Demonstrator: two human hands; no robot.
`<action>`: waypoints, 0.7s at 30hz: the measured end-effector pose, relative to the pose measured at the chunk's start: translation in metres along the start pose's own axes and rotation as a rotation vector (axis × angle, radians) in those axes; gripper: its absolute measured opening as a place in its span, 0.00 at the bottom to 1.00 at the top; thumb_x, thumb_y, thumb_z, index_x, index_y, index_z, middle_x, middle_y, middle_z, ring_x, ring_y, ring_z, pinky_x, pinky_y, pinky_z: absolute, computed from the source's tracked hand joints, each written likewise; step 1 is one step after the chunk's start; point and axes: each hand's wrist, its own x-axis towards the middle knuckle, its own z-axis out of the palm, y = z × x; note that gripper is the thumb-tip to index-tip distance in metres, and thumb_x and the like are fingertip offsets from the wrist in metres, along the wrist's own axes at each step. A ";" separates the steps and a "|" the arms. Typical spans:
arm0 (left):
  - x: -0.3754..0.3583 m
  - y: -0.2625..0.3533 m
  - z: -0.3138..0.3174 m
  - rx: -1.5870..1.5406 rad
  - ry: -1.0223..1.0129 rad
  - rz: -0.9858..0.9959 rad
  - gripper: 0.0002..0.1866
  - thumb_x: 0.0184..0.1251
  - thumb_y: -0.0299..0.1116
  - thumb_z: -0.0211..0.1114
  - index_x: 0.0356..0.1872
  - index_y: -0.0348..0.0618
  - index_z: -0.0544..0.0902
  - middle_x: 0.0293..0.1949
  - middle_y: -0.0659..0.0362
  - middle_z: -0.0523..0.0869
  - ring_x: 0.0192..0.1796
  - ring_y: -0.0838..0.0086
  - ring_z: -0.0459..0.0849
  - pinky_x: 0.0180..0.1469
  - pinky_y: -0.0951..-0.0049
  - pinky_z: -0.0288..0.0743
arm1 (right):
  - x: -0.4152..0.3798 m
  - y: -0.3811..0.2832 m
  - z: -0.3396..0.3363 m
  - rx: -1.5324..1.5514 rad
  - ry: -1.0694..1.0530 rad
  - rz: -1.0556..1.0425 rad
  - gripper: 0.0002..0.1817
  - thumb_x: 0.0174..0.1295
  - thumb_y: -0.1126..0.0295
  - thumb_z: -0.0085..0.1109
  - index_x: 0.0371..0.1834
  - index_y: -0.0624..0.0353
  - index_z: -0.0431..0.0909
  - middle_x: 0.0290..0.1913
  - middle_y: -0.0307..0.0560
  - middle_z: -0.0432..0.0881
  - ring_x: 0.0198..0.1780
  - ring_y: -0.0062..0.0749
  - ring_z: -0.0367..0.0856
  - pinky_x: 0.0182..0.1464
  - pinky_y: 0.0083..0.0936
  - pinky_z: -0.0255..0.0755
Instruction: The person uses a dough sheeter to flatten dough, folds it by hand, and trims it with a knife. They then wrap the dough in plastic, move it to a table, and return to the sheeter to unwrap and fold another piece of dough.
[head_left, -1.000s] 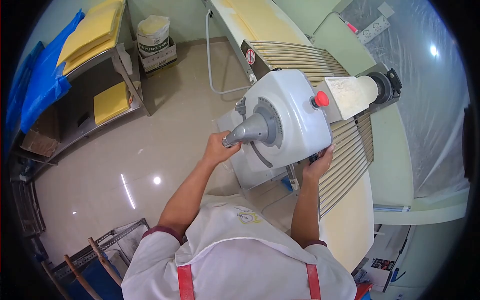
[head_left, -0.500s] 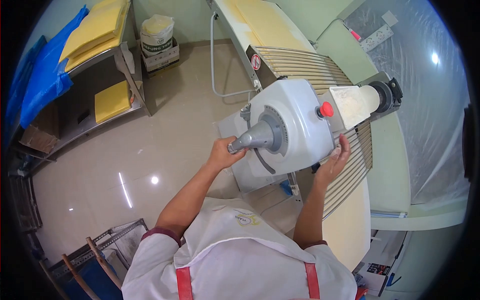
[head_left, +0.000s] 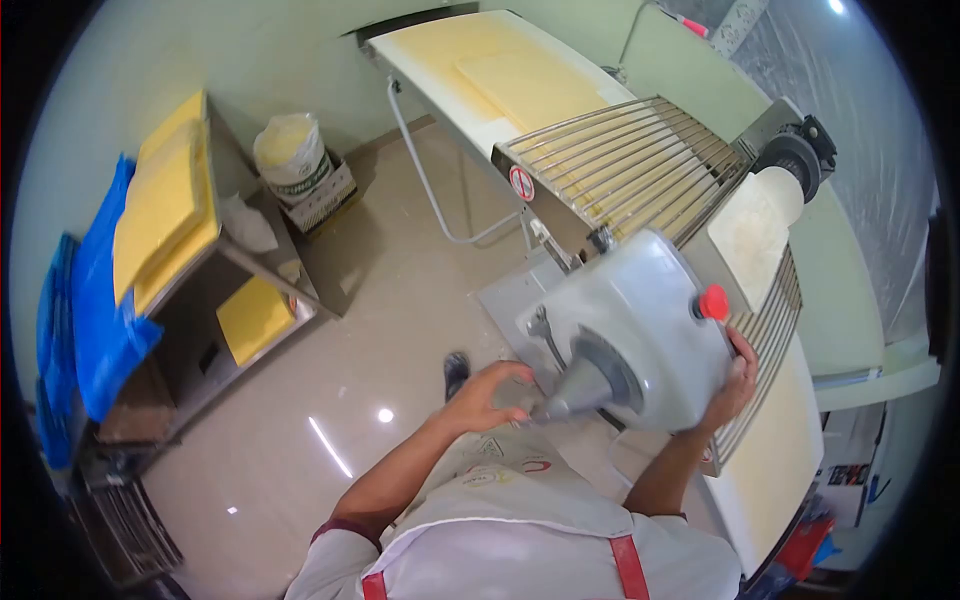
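A grey dough-sheeter housing (head_left: 650,320) stands in front of me, with a cone-shaped grey lever (head_left: 570,390) pointing toward my body. My left hand (head_left: 490,398) is beside the lever's tip, its thumb and fingers spread apart with nothing between them. My right hand (head_left: 733,385) rests on the housing's right edge with curved fingers, below the red button (head_left: 712,302). A white flour tray (head_left: 745,245) sits on top behind the button. Pale yellow dough (head_left: 530,85) lies on the far belt, partly beneath the wire guard (head_left: 630,160).
At the left, a metal table (head_left: 270,265) bears yellow slabs (head_left: 165,205) and blue plastic (head_left: 100,290). A white sack (head_left: 290,155) stands in a box by the wall. The near belt (head_left: 770,450) extends at the lower right. A shoe (head_left: 456,370) shows on the floor.
The view has turned and shifted, so the machine appears lower and farther right. My left hand has let go of the lever. My right hand now lies against the housing's edge.
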 end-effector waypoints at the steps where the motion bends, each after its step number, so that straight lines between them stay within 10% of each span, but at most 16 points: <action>1: 0.010 -0.011 -0.027 -0.018 -0.025 0.022 0.30 0.56 0.48 0.73 0.54 0.40 0.77 0.50 0.49 0.82 0.56 0.64 0.80 0.60 0.66 0.70 | -0.001 -0.007 0.003 -0.060 0.031 -0.003 0.22 0.71 0.59 0.43 0.50 0.71 0.75 0.52 0.57 0.78 0.55 0.39 0.76 0.63 0.37 0.66; 11: 0.358 -0.111 -0.273 0.594 -0.031 -0.021 0.28 0.58 0.30 0.71 0.60 0.39 0.74 0.56 0.50 0.80 0.60 0.62 0.78 0.63 0.65 0.70 | -0.023 -0.009 0.020 -0.187 0.290 0.018 0.10 0.68 0.66 0.45 0.46 0.58 0.71 0.53 0.53 0.70 0.52 0.36 0.72 0.55 0.31 0.69; 21: 0.515 -0.183 -0.221 0.532 -0.094 0.036 0.26 0.51 0.31 0.76 0.54 0.40 0.80 0.46 0.50 0.83 0.46 0.63 0.82 0.50 0.68 0.75 | -0.031 -0.018 -0.014 -0.178 0.250 0.281 0.12 0.69 0.59 0.44 0.45 0.54 0.72 0.45 0.47 0.72 0.48 0.34 0.69 0.56 0.30 0.63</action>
